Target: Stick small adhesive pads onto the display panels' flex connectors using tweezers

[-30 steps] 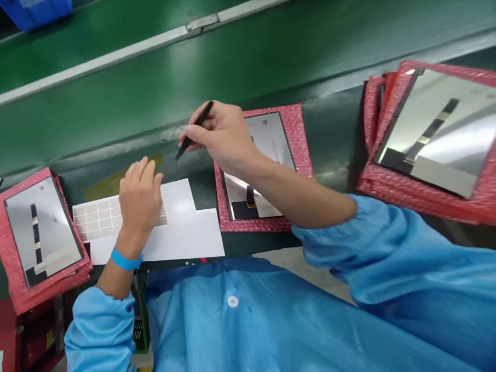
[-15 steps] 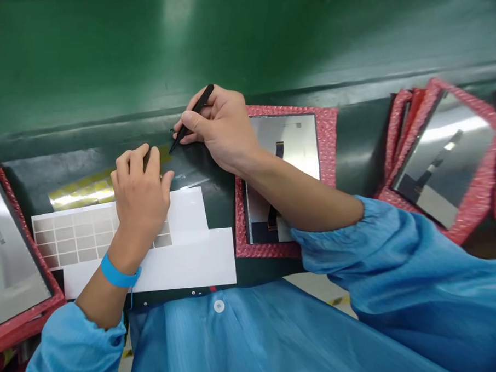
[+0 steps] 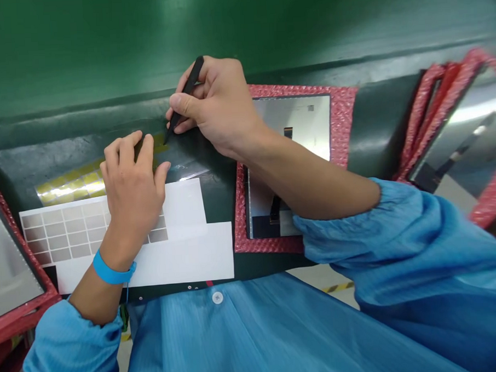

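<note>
My right hand [image 3: 218,108] grips black tweezers [image 3: 183,98], their tip down at the right end of a yellow sticker strip [image 3: 73,185] on the dark green bench. My left hand [image 3: 133,185] lies flat, fingers apart, over that strip and the white sheet of grey rectangular stickers [image 3: 69,232]. Behind my right forearm a silver panel with a black flex cable rests on a red bubble-wrap pad [image 3: 339,121].
A red pad with another silver panel [image 3: 5,273] sits at the left edge. A stack of red pads with a panel on top [image 3: 455,144] stands at the right. The green conveyor belt [image 3: 241,33] runs along the far side.
The view has dropped toward the bench. My right hand has brought the tweezers' tip down and left to the yellow strip. My left hand slid forward onto that strip.
</note>
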The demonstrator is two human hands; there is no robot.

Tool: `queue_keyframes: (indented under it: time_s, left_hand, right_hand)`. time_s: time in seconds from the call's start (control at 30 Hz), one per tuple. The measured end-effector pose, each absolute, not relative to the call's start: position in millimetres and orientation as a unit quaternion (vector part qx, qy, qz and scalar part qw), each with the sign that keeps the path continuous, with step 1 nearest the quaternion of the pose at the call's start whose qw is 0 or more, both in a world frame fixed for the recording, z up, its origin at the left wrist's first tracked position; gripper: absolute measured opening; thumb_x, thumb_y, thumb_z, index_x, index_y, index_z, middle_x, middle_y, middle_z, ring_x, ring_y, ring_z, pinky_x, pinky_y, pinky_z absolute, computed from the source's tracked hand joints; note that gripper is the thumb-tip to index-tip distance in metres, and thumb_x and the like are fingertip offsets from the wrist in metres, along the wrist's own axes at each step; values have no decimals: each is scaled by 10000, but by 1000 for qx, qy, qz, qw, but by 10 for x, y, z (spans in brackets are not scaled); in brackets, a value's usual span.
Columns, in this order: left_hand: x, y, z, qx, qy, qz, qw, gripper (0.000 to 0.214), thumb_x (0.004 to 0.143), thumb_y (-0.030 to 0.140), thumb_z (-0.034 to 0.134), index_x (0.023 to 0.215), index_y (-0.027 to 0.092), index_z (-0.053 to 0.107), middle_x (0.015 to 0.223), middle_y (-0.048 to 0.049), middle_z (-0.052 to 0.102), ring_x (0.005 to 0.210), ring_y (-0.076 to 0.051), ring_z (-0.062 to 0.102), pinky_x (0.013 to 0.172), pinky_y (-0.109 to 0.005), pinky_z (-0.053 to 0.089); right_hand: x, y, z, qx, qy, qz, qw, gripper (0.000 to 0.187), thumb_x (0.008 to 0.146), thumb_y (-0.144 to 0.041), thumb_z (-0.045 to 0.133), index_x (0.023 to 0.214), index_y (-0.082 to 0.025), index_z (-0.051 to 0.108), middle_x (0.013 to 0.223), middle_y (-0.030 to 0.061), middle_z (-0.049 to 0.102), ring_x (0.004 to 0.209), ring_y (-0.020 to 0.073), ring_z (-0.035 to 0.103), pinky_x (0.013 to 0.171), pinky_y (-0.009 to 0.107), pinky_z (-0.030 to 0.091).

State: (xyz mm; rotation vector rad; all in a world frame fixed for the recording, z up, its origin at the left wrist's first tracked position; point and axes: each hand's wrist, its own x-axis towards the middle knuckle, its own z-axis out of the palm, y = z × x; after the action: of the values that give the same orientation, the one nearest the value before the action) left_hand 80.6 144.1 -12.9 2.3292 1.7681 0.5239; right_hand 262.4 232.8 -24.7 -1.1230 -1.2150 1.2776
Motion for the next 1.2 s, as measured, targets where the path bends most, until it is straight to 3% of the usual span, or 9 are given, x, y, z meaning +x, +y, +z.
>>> queue_keyframes:
  time_s: [0.1, 0.17, 0.37, 0.47, 0.57, 0.7, 0.9, 1.07, 1.2]
  left_hand:
    - [786, 1472, -129, 778, 593, 180, 101, 494, 1025, 360, 684, 1496, 212, 662, 1549, -182, 627, 1432, -412, 519, 1130, -572, 474]
    - [744, 1517, -136, 777, 589, 194, 112, 497, 1013, 375, 688, 1489, 231, 678, 1552, -178, 624, 1442, -425, 516, 1160, -605, 449]
    - [670, 1584, -42, 802, 528, 270, 71, 473, 1028, 426, 647, 1457, 237, 712, 1539, -153, 651, 1435, -462, 577, 1221, -697, 416]
    - [856, 1319, 159, 828, 473, 300, 27, 422, 1019, 327, 648, 1427, 262, 731, 1502, -143, 690, 1396, -457, 633, 1169, -678, 480]
    - [1230, 895, 308, 863, 402, 294, 86, 417, 986, 212, 691, 1401, 240, 731, 1388, -164, 752, 1308, -409, 699, 1105, -607, 548]
    - [1735, 485, 198, 880, 369, 266, 137, 370, 997, 146, 684, 1366, 143, 718, 1330, -205, 763, 1226, -360, 702, 1048, -535, 584]
    - [1943, 385, -73, 862, 417, 256, 134, 340, 1018, 195, 694, 1354, 170, 739, 1372, -184, 744, 1247, -352, 675, 1081, -547, 570]
    - [1966, 376, -53, 863, 426, 236, 133, 338, 1020, 211, 696, 1353, 192, 749, 1383, -171, 740, 1273, -358, 681, 1091, -551, 565]
    - [1987, 375, -41, 866, 422, 233, 136, 337, 1010, 204, 710, 1344, 176, 747, 1384, -187, 736, 1283, -368, 685, 1108, -569, 555]
  right_hand:
    - [2676, 2374, -247, -467, -480, 545, 504, 445, 886, -457, 931, 891, -266, 529, 688, -106, 736, 608, 102, 715, 506, 182, 572]
    - [2832, 2332, -141, -458, -465, 554, 516, 461, 861, -517, 927, 907, -274, 538, 735, -103, 749, 629, 87, 723, 535, 175, 578]
    - [3644, 1467, 346, -502, -418, 471, 593, 374, 872, -460, 939, 879, -250, 629, 785, -14, 778, 603, 124, 727, 513, 193, 608]
    - [3893, 890, 326, -566, -362, 438, 597, 356, 860, -411, 952, 869, -202, 665, 749, 28, 773, 578, 152, 743, 465, 192, 606]
    - [3967, 533, 168, -590, -314, 439, 601, 383, 828, -413, 977, 861, -178, 676, 719, 37, 768, 595, 182, 773, 440, 189, 602]
    - [3950, 421, 41, -595, -290, 446, 602, 401, 827, -445, 980, 834, -198, 664, 740, 14, 778, 609, 161, 771, 474, 186, 622]
    - [3980, 462, 61, -608, -265, 459, 591, 429, 772, -387, 1046, 847, -217, 659, 725, -23, 734, 638, 160, 765, 497, 196, 623]
    - [3996, 460, 90, -636, -284, 438, 569, 335, 889, -271, 956, 821, -233, 631, 723, -25, 719, 703, 183, 781, 518, 217, 612]
    - [3997, 461, 79, -644, -285, 431, 564, 402, 810, -361, 1018, 797, -267, 627, 729, -3, 733, 728, 235, 773, 494, 294, 617]
